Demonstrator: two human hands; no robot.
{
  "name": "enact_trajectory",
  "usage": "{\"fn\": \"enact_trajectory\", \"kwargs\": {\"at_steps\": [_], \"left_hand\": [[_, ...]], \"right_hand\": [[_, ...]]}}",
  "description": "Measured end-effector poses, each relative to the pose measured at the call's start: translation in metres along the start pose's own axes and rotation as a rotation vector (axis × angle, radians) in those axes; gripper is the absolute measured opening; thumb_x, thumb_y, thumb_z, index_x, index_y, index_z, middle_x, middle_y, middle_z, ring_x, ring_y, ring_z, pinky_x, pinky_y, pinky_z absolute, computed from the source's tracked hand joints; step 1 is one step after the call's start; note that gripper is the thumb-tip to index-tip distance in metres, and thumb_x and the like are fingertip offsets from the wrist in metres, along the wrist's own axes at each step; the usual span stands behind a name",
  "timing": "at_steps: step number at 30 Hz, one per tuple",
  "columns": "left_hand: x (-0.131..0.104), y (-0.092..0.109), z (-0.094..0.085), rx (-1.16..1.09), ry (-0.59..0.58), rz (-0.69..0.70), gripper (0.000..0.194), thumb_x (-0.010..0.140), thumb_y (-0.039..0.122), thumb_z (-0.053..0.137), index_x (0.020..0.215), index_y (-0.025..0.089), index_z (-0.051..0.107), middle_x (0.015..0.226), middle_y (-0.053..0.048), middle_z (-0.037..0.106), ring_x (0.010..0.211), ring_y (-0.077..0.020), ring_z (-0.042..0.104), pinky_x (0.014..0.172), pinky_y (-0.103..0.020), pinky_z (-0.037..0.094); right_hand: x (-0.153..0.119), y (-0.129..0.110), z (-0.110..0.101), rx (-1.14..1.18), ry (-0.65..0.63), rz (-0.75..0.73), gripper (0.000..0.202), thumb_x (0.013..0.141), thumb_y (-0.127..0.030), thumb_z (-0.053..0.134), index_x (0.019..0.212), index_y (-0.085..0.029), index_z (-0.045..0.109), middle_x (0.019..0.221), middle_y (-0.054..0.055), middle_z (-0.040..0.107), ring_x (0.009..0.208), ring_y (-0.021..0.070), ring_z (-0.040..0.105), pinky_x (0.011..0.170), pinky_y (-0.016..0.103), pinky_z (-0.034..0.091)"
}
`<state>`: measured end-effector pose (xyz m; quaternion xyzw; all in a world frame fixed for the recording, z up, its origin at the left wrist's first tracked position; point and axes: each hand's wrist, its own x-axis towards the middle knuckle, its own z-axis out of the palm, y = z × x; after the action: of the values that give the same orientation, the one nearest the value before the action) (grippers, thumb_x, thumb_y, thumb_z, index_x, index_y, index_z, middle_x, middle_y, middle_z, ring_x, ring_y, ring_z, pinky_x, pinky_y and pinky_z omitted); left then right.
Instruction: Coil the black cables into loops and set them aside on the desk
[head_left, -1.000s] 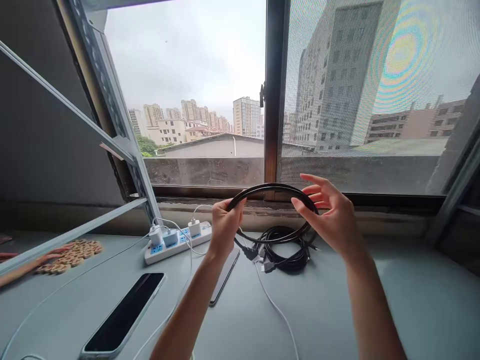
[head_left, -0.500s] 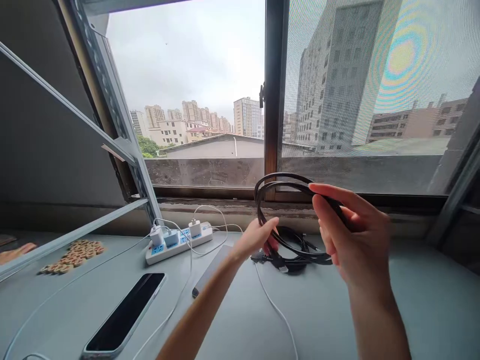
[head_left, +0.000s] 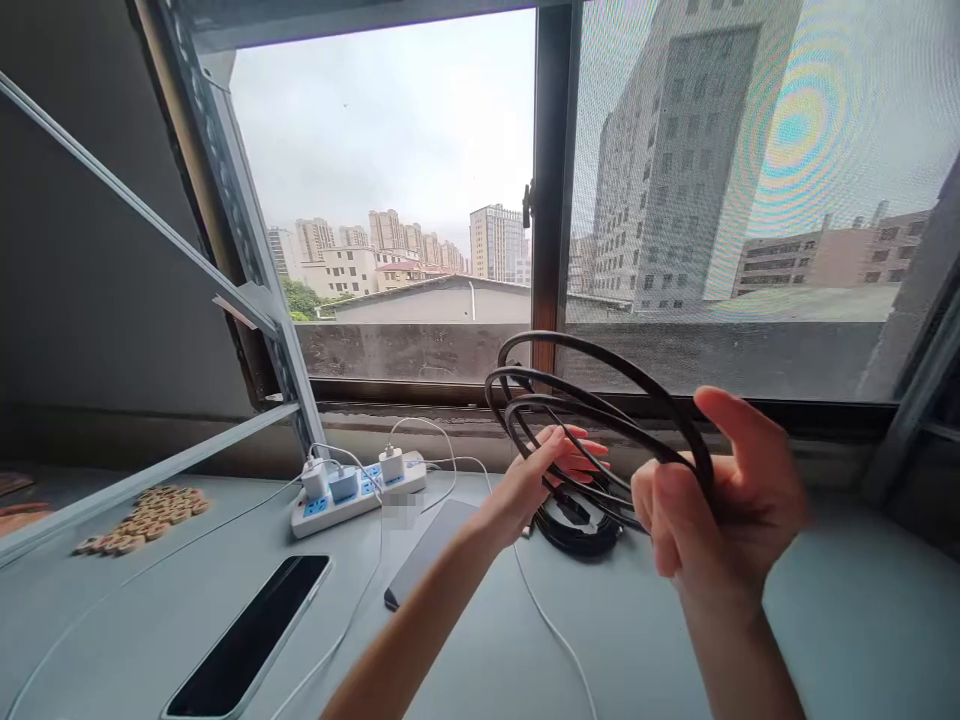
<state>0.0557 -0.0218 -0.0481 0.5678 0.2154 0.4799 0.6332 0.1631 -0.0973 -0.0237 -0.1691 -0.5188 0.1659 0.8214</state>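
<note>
Loops of a black cable hang in the air over the table, in front of the window. My right hand is closed round the cable's right end, thumb pressing it and the index finger raised. My left hand reaches in at the loops' left side. Its fingers are stretched out and the strands pass in front of and around them; whether they touch cannot be made out. Below lies another black cable coil on the table, partly hidden by the left hand and the loops.
A white power strip with chargers and white cords stands by the wall. A grey flat device lies beside my left forearm, a phone farther left. Small wooden pieces lie near a metal frame. Part of someone's hand shows at the left edge.
The cable loops have spread wider and tilted. My left hand's fingers have straightened from their grip and moved right. My right hand has turned, with the index finger lifting off the cable.
</note>
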Motion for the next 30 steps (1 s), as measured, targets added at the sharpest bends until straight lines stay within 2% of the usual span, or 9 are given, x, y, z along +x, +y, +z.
{"fn": "enact_trajectory", "kwargs": {"at_steps": [2, 4, 7, 9, 12, 16, 19, 23, 30], "left_hand": [[0.002, 0.002, -0.002, -0.111, -0.032, 0.083, 0.034, 0.081, 0.049, 0.067, 0.088, 0.020, 0.051, 0.077, -0.001, 0.066, 0.094, -0.0252, 0.066, 0.088, -0.035, 0.049], [0.003, 0.007, -0.006, -0.127, 0.004, 0.179, 0.039, 0.079, 0.054, 0.067, 0.083, 0.021, 0.046, 0.058, 0.006, 0.053, 0.087, -0.0240, 0.068, 0.086, -0.033, 0.049], [0.002, 0.018, -0.013, 0.033, 0.111, 0.289, 0.044, 0.080, 0.062, 0.062, 0.085, 0.021, 0.046, 0.044, 0.010, 0.033, 0.063, -0.0219, 0.068, 0.066, -0.027, 0.050], [0.001, 0.023, -0.017, 0.163, 0.177, 0.361, 0.043, 0.082, 0.061, 0.058, 0.089, 0.020, 0.048, 0.041, 0.011, 0.029, 0.049, -0.0193, 0.063, 0.052, -0.023, 0.043], [0.002, 0.027, -0.021, 0.254, 0.245, 0.422, 0.040, 0.083, 0.058, 0.058, 0.092, 0.020, 0.049, 0.040, 0.012, 0.027, 0.042, -0.0178, 0.059, 0.044, -0.022, 0.039], [0.004, 0.022, -0.023, 0.278, 0.265, 0.307, 0.043, 0.082, 0.058, 0.056, 0.097, 0.018, 0.049, 0.042, 0.013, 0.027, 0.041, -0.0183, 0.059, 0.046, -0.024, 0.044], [0.007, 0.016, -0.022, 0.299, 0.272, 0.235, 0.044, 0.081, 0.059, 0.055, 0.094, 0.018, 0.049, 0.042, 0.013, 0.027, 0.041, -0.0175, 0.058, 0.048, -0.024, 0.045], [0.010, 0.010, -0.019, 0.315, 0.277, 0.191, 0.044, 0.079, 0.060, 0.057, 0.092, 0.019, 0.047, 0.042, 0.013, 0.028, 0.041, -0.0178, 0.057, 0.047, -0.024, 0.046], [0.014, 0.000, -0.012, 0.372, 0.276, 0.164, 0.045, 0.078, 0.061, 0.059, 0.093, 0.019, 0.049, 0.040, 0.013, 0.029, 0.041, -0.0194, 0.058, 0.047, -0.025, 0.046]], "right_hand": [[0.007, 0.013, -0.003, 0.030, 0.033, 0.034, 0.030, 0.086, -0.035, 0.062, 0.116, -0.031, 0.059, 0.035, -0.013, 0.038, 0.023, 0.0042, 0.026, 0.027, 0.018, 0.023], [0.017, 0.028, -0.007, 0.013, 0.049, 0.062, 0.037, 0.090, -0.038, 0.055, 0.126, -0.033, 0.053, 0.043, -0.012, 0.046, 0.025, 0.0038, 0.028, 0.028, 0.017, 0.025], [0.028, 0.051, -0.016, -0.165, 0.033, 0.066, 0.046, 0.088, -0.039, 0.056, 0.133, -0.034, 0.048, 0.081, -0.002, 0.064, 0.035, 0.0029, 0.043, 0.033, 0.018, 0.039], [0.030, 0.062, -0.020, -0.291, 0.000, 0.062, 0.059, 0.084, -0.038, 0.061, 0.139, -0.034, 0.041, 0.106, 0.006, 0.063, 0.046, 0.0060, 0.053, 0.037, 0.020, 0.046], [0.029, 0.071, -0.022, -0.369, -0.047, 0.030, 0.075, 0.081, -0.036, 0.065, 0.146, -0.037, 0.029, 0.122, 0.010, 0.056, 0.049, 0.0068, 0.051, 0.036, 0.021, 0.047], [0.028, 0.071, -0.020, -0.534, -0.036, -0.150, 0.061, 0.079, -0.034, 0.067, 0.137, -0.037, 0.046, 0.115, 0.005, 0.058, 0.057, 0.0065, 0.050, 0.042, 0.018, 0.049], [0.031, 0.068, -0.021, -0.591, -0.112, -0.208, 0.059, 0.081, -0.037, 0.066, 0.137, -0.034, 0.047, 0.109, 0.004, 0.061, 0.061, 0.0076, 0.052, 0.042, 0.016, 0.046], [0.037, 0.066, -0.025, -0.591, -0.160, -0.200, 0.062, 0.084, -0.040, 0.063, 0.142, -0.032, 0.041, 0.112, 0.004, 0.062, 0.060, 0.0065, 0.051, 0.044, 0.017, 0.045], [0.047, 0.081, -0.039, -0.559, -0.104, -0.125, 0.037, 0.086, -0.043, 0.059, 0.116, -0.023, 0.066, 0.097, 0.003, 0.069, 0.065, 0.0097, 0.059, 0.053, 0.021, 0.045]]}}
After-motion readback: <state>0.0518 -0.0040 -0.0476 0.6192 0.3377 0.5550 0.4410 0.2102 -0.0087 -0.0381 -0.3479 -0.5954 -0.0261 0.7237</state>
